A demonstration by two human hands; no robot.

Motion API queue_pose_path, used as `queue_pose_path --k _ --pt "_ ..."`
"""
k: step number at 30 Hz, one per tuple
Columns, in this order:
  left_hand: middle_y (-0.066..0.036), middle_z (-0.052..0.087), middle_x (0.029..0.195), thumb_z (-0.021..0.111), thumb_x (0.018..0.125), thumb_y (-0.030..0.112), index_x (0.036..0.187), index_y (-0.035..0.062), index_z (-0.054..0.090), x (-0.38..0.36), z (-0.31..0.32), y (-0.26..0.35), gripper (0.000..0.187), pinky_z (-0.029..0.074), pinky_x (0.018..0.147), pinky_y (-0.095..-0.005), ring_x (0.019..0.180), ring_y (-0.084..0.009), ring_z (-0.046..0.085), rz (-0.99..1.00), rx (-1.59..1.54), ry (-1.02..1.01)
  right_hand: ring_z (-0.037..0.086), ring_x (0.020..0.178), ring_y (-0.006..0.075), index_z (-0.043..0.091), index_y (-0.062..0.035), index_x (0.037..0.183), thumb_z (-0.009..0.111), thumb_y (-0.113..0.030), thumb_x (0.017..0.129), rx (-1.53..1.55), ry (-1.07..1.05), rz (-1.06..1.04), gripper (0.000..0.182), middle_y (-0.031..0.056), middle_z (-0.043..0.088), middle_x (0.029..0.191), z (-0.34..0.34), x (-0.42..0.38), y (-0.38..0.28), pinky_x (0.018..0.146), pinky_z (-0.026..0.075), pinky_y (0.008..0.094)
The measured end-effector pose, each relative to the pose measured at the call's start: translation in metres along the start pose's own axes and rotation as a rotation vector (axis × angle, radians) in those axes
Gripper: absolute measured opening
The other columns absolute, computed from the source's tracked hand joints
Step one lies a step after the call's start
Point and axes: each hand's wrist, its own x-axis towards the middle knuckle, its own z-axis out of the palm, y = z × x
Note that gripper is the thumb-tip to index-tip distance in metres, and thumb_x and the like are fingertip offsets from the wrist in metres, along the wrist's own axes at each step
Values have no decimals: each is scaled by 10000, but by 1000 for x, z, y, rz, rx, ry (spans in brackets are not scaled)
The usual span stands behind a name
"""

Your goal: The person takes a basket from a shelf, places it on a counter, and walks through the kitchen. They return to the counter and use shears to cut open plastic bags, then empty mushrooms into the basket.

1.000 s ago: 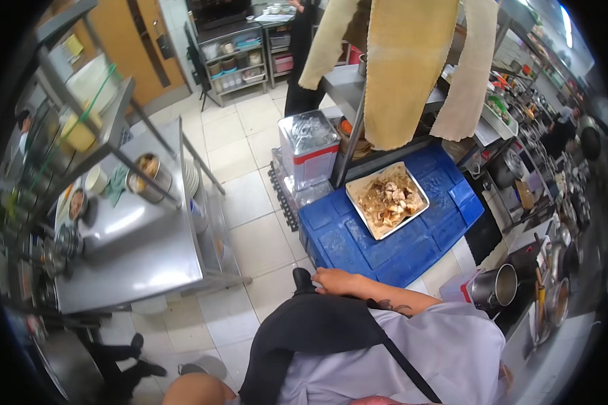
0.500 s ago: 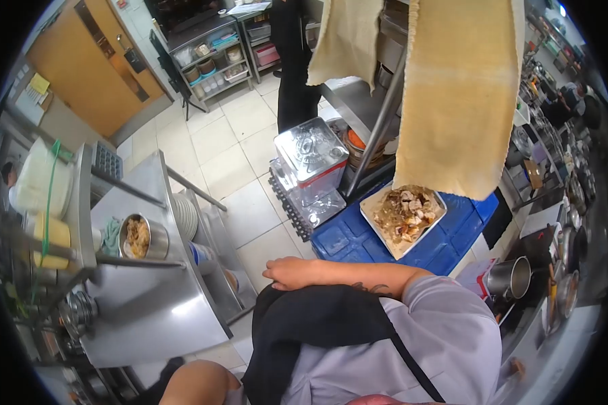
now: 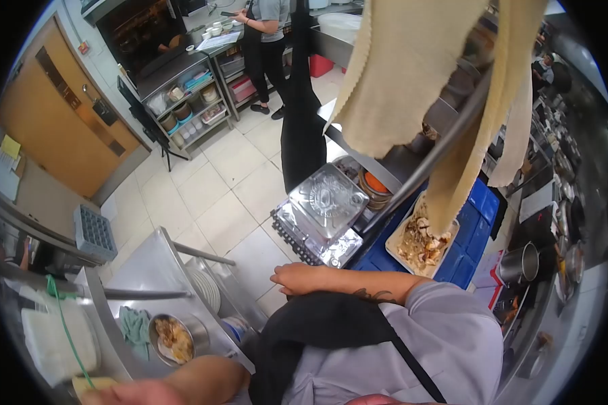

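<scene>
My right hand [image 3: 300, 279] is in front of my black apron, its fingers curled in, with nothing visible in them. Blurred at the bottom left edge is my left hand [image 3: 132, 393]; its fingers cannot be made out. Close by that forearm, a metal pot [image 3: 200, 332] of browned food pieces [image 3: 171, 339] stands on the steel counter beside a green cloth [image 3: 135, 329]. Chopped cooked food [image 3: 420, 244] fills a shallow tray [image 3: 393, 255] on a blue lid [image 3: 476, 233], to the right and beyond my right hand.
Long tan sheets [image 3: 412, 74] hang over the tray, near a slanted metal bar [image 3: 452, 135]. A silver square tin [image 3: 327, 199] stands ahead. White plates [image 3: 204, 289] are stacked under the counter. Another person [image 3: 267, 47] stands at the back counter. Tiled floor [image 3: 216, 189] lies between.
My view has turned, and the counter with the pot now appears lower. My left arm has swung out to the left, bringing the hand into view. The tan sheets have shifted.
</scene>
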Motion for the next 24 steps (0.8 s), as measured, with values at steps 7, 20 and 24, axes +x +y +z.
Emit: queue_pose_path --k 7,20,24 --pt "-125 600 779 594 910 91 845 15 627 -45 47 -123 105 407 456 -246 575 -150 509 -286 -21 -47 600 975 404 597 -16 1121 618 -244 877 216 61 154 334 224 599 1036 -4 41 48 837 481 474" --pt "-74 565 846 487 915 -55 917 -3 594 -198 58 -418 118 419 619 -244 703 -142 520 -853 192 -696 596 983 394 583 -5 1088 632 -211 862 171 1 46 310 222 594 1025 -112 225 147 839 481 478" --pt "-154 588 894 482 904 -48 917 -24 599 -242 14 -481 120 465 718 -343 799 -284 576 -984 426 -938 599 977 394 584 -8 1083 638 -223 859 154 2 37 315 223 592 1033 -145 273 178 834 488 477"
